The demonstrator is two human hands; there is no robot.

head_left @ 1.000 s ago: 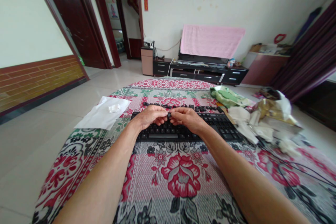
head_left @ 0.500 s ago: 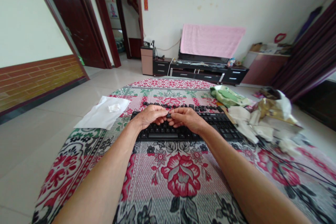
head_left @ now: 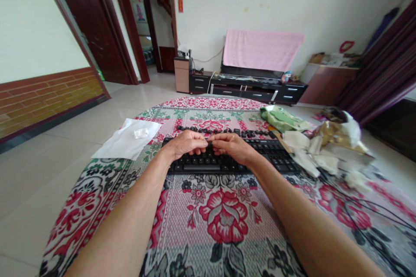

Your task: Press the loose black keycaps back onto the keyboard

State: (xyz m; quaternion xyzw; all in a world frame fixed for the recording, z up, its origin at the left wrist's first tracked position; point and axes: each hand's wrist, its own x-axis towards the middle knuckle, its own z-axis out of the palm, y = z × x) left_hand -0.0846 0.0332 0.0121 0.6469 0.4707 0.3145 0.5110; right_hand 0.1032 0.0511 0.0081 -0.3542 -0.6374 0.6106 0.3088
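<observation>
My left hand (head_left: 186,143) and my right hand (head_left: 232,145) hover close together over the middle of a black keyboard (head_left: 276,156) lying on a floral cloth. Both hands have curled fingers, and their fingertips meet in a pinch on a small dark piece that looks like a keycap (head_left: 208,141), mostly hidden by the fingers. A row of loose black keycaps (head_left: 227,130) lies just behind the keyboard.
A white paper sheet with a crumpled tissue (head_left: 128,140) lies at the cloth's left edge. A green cloth (head_left: 281,119), crumpled papers and bags (head_left: 328,138) are piled at the right, with black cables (head_left: 357,212) trailing across the floral cloth (head_left: 224,216).
The fingertips have drawn closer and dipped slightly towards the keys. The small dark piece between them now shows less. The arms have hardly moved.
</observation>
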